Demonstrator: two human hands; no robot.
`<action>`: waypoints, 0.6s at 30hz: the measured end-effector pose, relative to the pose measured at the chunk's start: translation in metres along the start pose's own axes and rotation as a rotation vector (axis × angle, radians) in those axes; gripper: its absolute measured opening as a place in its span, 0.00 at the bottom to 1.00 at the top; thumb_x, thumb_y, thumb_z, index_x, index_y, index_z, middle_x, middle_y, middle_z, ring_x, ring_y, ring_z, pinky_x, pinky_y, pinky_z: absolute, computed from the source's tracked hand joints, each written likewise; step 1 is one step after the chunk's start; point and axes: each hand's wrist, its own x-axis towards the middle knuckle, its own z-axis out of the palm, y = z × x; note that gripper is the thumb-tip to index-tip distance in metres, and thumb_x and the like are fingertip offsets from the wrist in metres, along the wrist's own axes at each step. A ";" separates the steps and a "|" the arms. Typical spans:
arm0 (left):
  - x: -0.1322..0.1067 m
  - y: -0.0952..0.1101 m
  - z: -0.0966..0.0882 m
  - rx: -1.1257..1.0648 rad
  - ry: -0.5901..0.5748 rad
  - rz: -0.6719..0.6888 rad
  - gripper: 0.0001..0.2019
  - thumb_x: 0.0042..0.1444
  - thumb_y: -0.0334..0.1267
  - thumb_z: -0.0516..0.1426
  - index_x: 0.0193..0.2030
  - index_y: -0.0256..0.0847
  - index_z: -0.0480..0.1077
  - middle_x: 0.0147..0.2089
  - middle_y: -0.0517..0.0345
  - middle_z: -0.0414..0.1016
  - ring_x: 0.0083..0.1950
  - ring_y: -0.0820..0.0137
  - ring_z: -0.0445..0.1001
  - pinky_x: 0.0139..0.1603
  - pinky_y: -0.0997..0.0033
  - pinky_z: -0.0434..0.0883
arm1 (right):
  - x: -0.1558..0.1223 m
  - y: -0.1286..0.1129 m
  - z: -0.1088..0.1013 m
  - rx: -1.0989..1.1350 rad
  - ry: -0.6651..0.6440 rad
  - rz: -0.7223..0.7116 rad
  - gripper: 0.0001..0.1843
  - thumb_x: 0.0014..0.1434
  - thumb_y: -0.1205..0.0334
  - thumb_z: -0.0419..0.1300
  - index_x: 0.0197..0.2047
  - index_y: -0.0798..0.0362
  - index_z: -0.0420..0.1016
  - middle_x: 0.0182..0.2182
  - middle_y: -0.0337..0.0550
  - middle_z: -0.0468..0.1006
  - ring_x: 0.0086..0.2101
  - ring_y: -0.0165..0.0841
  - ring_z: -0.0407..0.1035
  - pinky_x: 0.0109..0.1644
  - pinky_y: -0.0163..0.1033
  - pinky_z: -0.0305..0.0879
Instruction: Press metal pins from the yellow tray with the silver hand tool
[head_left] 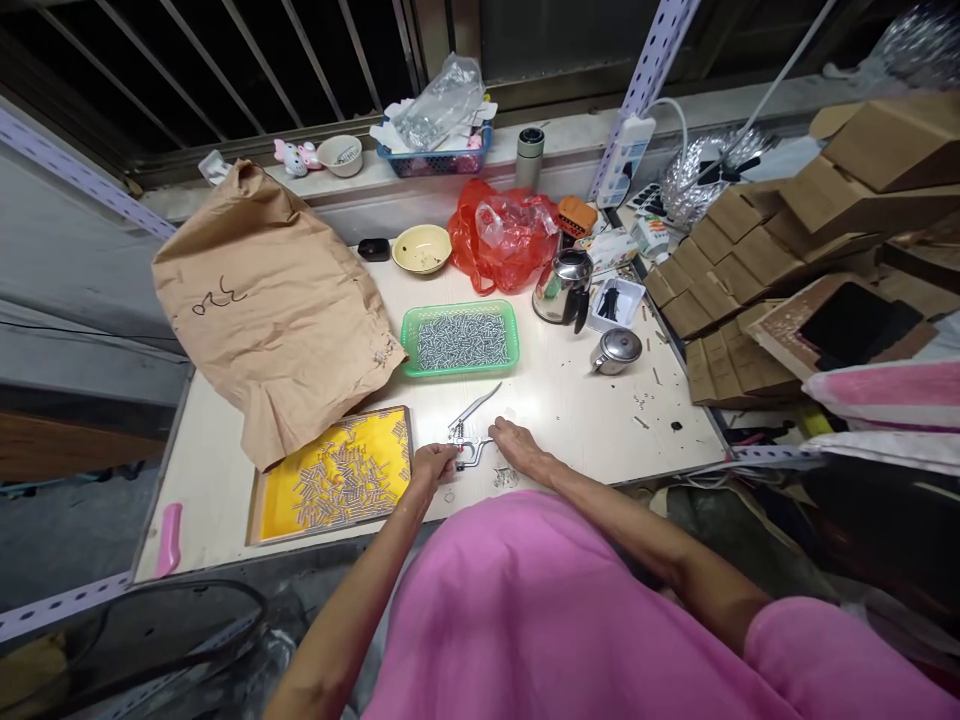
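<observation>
A silvery metal lever tool (471, 454) with a C-shaped frame and a long, raised lever arm (480, 402) lies on the table in front of me. My left hand (433, 464) is closed in a pinch at the left side of its frame; a small red spot shows by the fingertips, but what they pinch is too small to make out. On the other side, the curled fingers of my right hand (517, 445) grip the tool's right end. Several small metal pieces (505, 477) lie just below the tool, near my right wrist.
A green basket (405, 345) of small metal pins stands behind the tool. To the left are a yellow-lined tray (276, 510) of metal pieces and a large paper sack (277, 290). A kettle (559, 290), a metal cup (616, 350) and stacked cardboard boxes (742, 260) stand right.
</observation>
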 end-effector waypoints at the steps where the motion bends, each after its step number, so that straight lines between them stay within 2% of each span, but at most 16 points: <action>1: -0.002 -0.002 0.000 -0.004 -0.013 -0.027 0.12 0.39 0.41 0.66 0.23 0.37 0.68 0.13 0.68 0.60 0.15 0.79 0.58 0.17 0.78 0.59 | -0.003 0.000 0.002 0.007 0.000 0.004 0.20 0.58 0.84 0.47 0.47 0.57 0.70 0.46 0.48 0.71 0.40 0.33 0.65 0.34 0.34 0.57; 3: -0.008 -0.007 0.001 -0.017 -0.056 -0.107 0.12 0.39 0.40 0.65 0.23 0.37 0.68 0.13 0.68 0.60 0.15 0.79 0.58 0.17 0.78 0.58 | -0.008 0.001 0.007 0.022 0.002 0.020 0.20 0.58 0.84 0.47 0.46 0.57 0.70 0.45 0.48 0.71 0.39 0.33 0.65 0.33 0.34 0.57; 7: -0.017 -0.015 0.004 -0.044 -0.084 -0.175 0.12 0.41 0.40 0.65 0.24 0.37 0.67 0.14 0.68 0.61 0.14 0.80 0.57 0.17 0.78 0.58 | -0.012 0.002 0.012 0.044 0.006 0.035 0.20 0.58 0.84 0.47 0.45 0.56 0.70 0.45 0.48 0.71 0.38 0.33 0.65 0.33 0.34 0.56; 14: -0.019 -0.016 0.012 -0.089 -0.074 -0.207 0.10 0.45 0.38 0.63 0.27 0.37 0.67 0.14 0.69 0.61 0.14 0.80 0.57 0.18 0.78 0.59 | -0.011 0.002 0.010 0.053 0.013 0.046 0.18 0.60 0.81 0.46 0.45 0.55 0.69 0.44 0.47 0.71 0.37 0.33 0.65 0.32 0.34 0.55; 18: -0.019 -0.014 0.014 -0.018 -0.043 -0.209 0.09 0.48 0.37 0.61 0.26 0.38 0.65 0.14 0.69 0.60 0.13 0.80 0.57 0.19 0.78 0.60 | -0.012 0.001 0.013 0.034 0.025 0.050 0.17 0.60 0.81 0.47 0.44 0.55 0.70 0.44 0.47 0.71 0.37 0.33 0.65 0.31 0.34 0.55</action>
